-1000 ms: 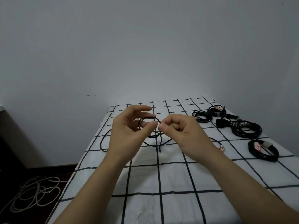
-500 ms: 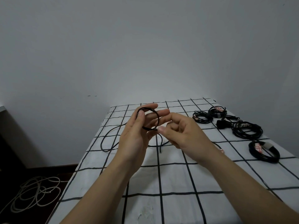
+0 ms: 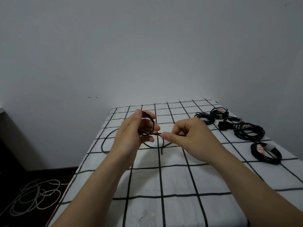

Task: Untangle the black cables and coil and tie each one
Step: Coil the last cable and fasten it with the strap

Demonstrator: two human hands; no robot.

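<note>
Moved: right hand (image 3: 188,136) pulls away from left hand (image 3: 131,133), stretching a strand between them.
Grip: left fingers curl round the black cable (image 3: 153,122) coil, held above the checked cloth (image 3: 180,185); right thumb and finger pinch its strand.
Technique: I'd keep tension and lay each turn flush.
Checked cloth: one.
Tied bundles (image 3: 249,133): four, I think.
Loose black cable: one.

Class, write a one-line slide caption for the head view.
Left hand holds a small black cable coil while right hand pinches its strand.

Hands aloft: left (image 3: 132,132), right (image 3: 191,136), curled.
</note>
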